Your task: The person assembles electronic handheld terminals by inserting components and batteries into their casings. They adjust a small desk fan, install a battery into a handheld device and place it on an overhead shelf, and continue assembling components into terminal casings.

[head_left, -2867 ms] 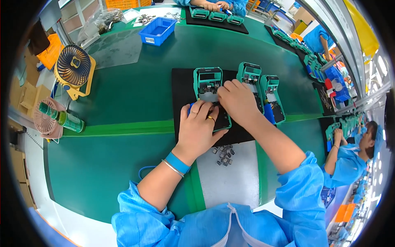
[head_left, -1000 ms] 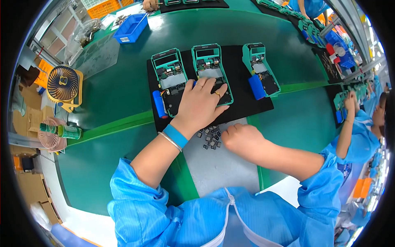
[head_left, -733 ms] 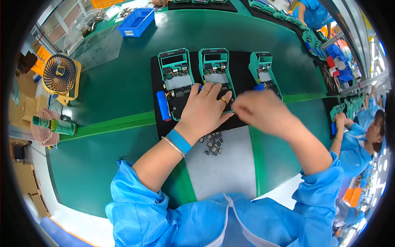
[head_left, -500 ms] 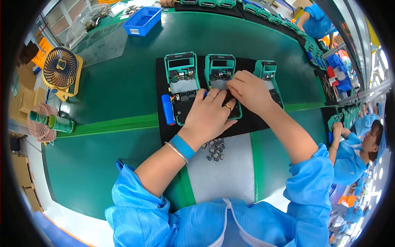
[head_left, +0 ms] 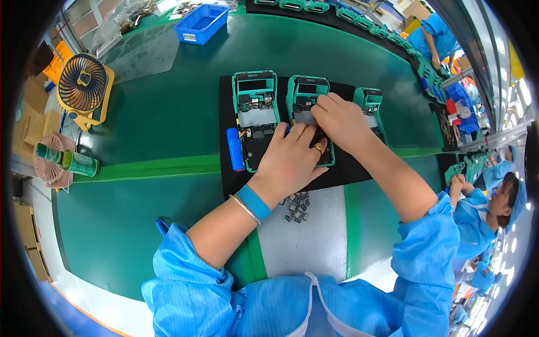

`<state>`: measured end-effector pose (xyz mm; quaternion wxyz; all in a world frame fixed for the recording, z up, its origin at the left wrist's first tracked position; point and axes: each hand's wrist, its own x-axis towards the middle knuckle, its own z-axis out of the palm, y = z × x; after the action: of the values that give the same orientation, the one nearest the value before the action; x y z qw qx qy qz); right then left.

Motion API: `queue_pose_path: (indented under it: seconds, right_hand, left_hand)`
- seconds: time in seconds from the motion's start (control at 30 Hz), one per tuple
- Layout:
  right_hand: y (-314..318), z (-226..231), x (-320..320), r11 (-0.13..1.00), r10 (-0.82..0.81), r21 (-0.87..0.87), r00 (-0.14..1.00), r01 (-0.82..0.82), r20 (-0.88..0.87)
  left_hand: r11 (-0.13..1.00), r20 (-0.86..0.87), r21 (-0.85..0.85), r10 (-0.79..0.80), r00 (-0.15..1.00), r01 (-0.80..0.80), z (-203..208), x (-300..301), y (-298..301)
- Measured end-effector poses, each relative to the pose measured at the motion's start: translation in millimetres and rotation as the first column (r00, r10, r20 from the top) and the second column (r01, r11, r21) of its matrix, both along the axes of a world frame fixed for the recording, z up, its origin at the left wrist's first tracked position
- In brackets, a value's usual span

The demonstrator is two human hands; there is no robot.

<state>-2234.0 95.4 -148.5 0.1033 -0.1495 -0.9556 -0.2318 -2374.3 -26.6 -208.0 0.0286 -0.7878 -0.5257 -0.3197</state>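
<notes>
Three teal device housings lie on a black mat: a left housing (head_left: 255,117), a middle housing (head_left: 305,115) and a right housing (head_left: 369,100). My left hand (head_left: 292,154) rests across the lower part of the middle one, fingers spread and thumb out to the right. A bit of blue shows beneath its fingers. Closed in a pinch, my right hand (head_left: 341,124) works over the same housing, its fingertips close to the left hand's; whatever they hold is hidden. Beside the left housing a blue cylindrical battery (head_left: 235,149) hangs on coloured wires.
Small dark square parts (head_left: 297,208) lie loose below the mat. A blue bin (head_left: 202,25) stands on the far bench. At left are a yellow fan (head_left: 83,90), a pink fan (head_left: 50,160) and a green bottle (head_left: 78,163). Co-workers in blue sit at right.
The housings, mat and bin sit slightly farther right in view. Both hands stay over the middle housing, with only small finger shifts.
</notes>
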Motion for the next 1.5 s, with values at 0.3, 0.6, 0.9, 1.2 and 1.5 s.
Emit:
queue_pose_path:
  seconds: [0.3,0.6,0.9,1.2,1.5]
  right_hand:
    - [-4,5,-5,0.981,-0.190,0.053,0.981,0.188,0.029]
    - [-9,14,120,0.862,-0.489,-0.327,0.809,0.389,-0.326]
    - [-17,-44,126,0.467,-0.848,-0.735,0.484,0.491,-0.216]
    - [-83,-49,68,0.874,-0.470,-0.438,0.589,0.208,-0.658]
    - [-188,-59,67,0.731,-0.343,-0.680,0.889,0.050,-0.304]
  left_hand:
    - [1.000,0.021,0.011,-0.020,1.000,0.020,3,3,2]
    - [1.000,0.019,0.026,0.002,1.000,-0.003,5,1,-2]
    - [0.999,-0.013,0.042,-0.008,1.000,0.008,10,6,1]
    - [0.999,0.000,0.031,0.018,1.000,-0.018,5,1,-1]
    - [0.999,0.014,0.035,0.016,1.000,-0.016,6,5,-1]
